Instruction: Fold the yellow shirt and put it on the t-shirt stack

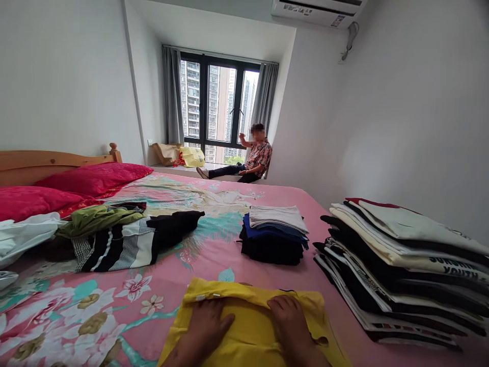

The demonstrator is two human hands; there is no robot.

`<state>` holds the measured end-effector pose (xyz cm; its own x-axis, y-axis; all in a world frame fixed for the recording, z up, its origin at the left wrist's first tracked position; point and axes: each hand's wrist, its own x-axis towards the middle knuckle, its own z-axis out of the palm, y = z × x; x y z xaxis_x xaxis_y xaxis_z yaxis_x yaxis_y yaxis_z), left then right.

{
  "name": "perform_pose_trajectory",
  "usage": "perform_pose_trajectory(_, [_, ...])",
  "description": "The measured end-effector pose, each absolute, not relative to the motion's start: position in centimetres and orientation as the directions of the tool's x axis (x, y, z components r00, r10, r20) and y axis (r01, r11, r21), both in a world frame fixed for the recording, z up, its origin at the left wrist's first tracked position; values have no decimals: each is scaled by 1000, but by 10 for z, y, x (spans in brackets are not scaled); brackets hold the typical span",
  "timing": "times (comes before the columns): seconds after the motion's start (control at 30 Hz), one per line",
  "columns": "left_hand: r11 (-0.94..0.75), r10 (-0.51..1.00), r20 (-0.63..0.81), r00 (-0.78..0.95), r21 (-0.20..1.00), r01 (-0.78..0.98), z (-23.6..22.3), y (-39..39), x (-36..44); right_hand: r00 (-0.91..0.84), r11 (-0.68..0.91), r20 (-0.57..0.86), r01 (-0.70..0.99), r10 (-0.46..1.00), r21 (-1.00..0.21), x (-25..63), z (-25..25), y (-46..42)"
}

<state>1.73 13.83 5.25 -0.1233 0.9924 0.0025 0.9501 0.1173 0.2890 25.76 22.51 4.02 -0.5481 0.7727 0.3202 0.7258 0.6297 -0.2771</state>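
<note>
Yellow cloth (248,327) lies spread on the near edge of the bed (288,277), running out of view at the bottom, with its far edge turned over into a loose band. Both hands are on it, well apart from each other: the left hand (206,329) has its fingers tucked beneath the band, its thumb stretched towards the middle, while the right hand (291,321) lays its bent fingers over the band — whether either one pinches the fabric I cannot tell, since the fingertips are partly hidden. Just beyond the cloth sits a small folded stack (273,237), pale grey on top, then blue, then black. To the right rises a taller pile of folded clothes (401,275), mostly black and white, leaning a little unevenly. On the left lies a loose heap of garments (118,239) — olive green, striped, black and white — near two red pillows (95,178) by the wooden headboard (57,159). Farther off, a person in a patterned shirt (259,157) sits on the window ledge, one hand raised, with bags (193,157) near their feet.
</note>
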Motion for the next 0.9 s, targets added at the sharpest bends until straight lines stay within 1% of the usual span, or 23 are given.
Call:
perform_pose_trajectory(0.07, [198,979,-1,-203,244,949,53,130,-6,-547,624,308,729,779,-283,258,42,224])
perform_pose_trajectory(0.2, [379,923,-5,-384,188,906,51,117,-44,-553,606,253,753,794,-256,258,47,221])
perform_pose_trajectory(0.27, [465,876,50,-480,176,868,48,113,-55,-556,600,229,762,799,-244,257,51,220])
perform_pose_trajectory(0.33, [490,841,155,-519,188,851,44,112,-60,-558,593,205,775,804,-219,254,55,219])
perform_pose_trajectory(0.4, [419,845,272,-460,198,886,40,113,-62,-559,583,168,794,812,-174,250,58,220])
perform_pose_trajectory(0.47, [273,883,345,-318,174,946,40,116,-62,-556,569,125,812,822,-130,247,59,223])
perform_pose_trajectory(0.53, [109,924,349,-154,147,983,43,119,-61,-550,558,94,824,830,-98,246,61,226])
perform_pose_trajectory(0.6, [5,946,320,-54,151,989,49,120,-61,-546,553,92,829,833,-83,246,62,229])
perform_pose_trajectory(0.7, [-23,956,292,-32,182,983,59,119,-60,-544,552,106,830,832,-74,248,66,230])
perform_pose_trajectory(0.8, [-10,957,285,-45,187,982,64,115,-60,-540,544,64,835,839,-78,249,68,229])
perform_pose_trajectory(0.9, [30,962,262,-82,196,980,64,113,-59,-531,536,73,837,844,-111,250,64,228])
